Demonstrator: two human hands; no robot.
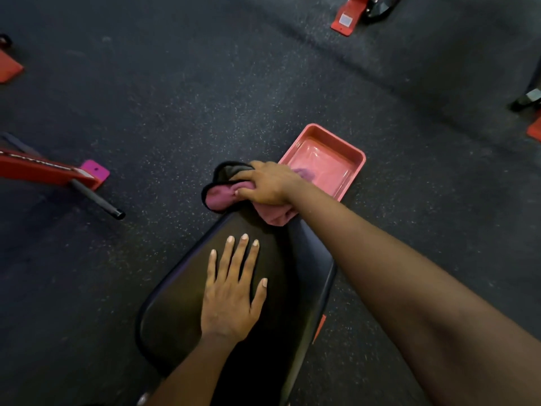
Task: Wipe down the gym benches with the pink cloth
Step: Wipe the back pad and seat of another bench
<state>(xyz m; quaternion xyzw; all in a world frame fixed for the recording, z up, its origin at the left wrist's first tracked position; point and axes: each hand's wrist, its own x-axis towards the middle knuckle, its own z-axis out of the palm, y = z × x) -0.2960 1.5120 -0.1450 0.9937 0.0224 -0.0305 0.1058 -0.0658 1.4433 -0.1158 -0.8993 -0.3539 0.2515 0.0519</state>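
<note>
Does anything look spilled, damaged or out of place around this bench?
Nothing stands out. The pink tray sits flat on the floor beyond the bench, no spill around it; the right hand holds the pink cloth at its far end.

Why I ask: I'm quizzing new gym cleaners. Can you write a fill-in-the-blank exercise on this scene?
1. The right hand grips the ____ cloth at the far end of the bench.
2. The left hand, flat on the bench, holds ____.
3. The pink tray beyond the bench stands on the ____.
Missing words: pink; nothing; floor.
</note>
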